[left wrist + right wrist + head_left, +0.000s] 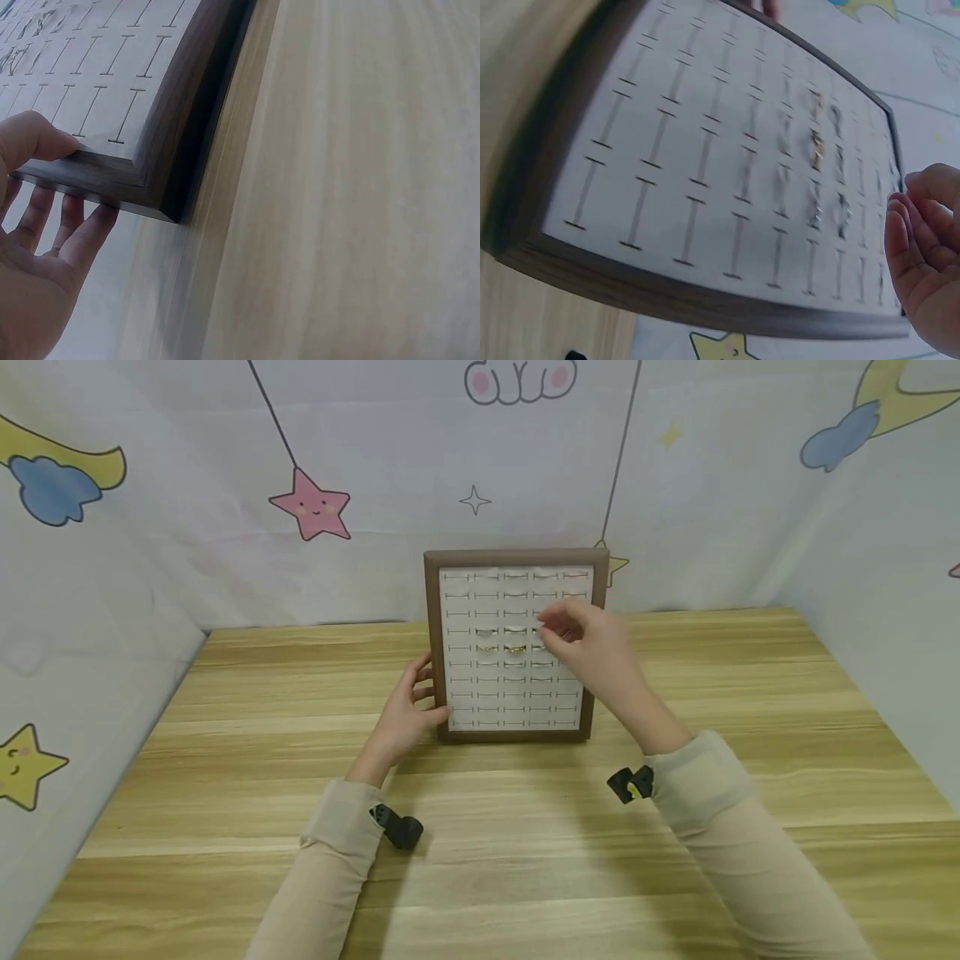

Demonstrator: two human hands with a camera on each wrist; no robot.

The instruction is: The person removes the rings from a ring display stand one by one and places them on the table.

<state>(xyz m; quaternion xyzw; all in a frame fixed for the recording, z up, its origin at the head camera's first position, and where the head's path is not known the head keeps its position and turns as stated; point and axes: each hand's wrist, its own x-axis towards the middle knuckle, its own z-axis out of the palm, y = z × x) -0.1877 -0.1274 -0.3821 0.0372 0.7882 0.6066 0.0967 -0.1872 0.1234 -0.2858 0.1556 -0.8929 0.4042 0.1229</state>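
Note:
A ring display board (463, 685) with a brown frame and white slotted face stands upright near the back of the table. My left hand (401, 718) grips its lower left edge. In the left wrist view the thumb (56, 142) lies on the frame's front, the other fingers behind its edge. Gold rings (514, 649) and silver rings (486, 632) sit in middle slots. My right hand (600, 647) is in front of the board's right side, fingers bent and fingertips close together. In the right wrist view a silver ring (844, 215) sits left of these fingertips; I cannot tell whether they hold anything.
The wood-grain table (262, 735) extends around the board. Behind it hangs a white cloth (397, 452) printed with stars and clouds. Small black cameras sit at the left cuff (397, 827) and the right cuff (630, 783).

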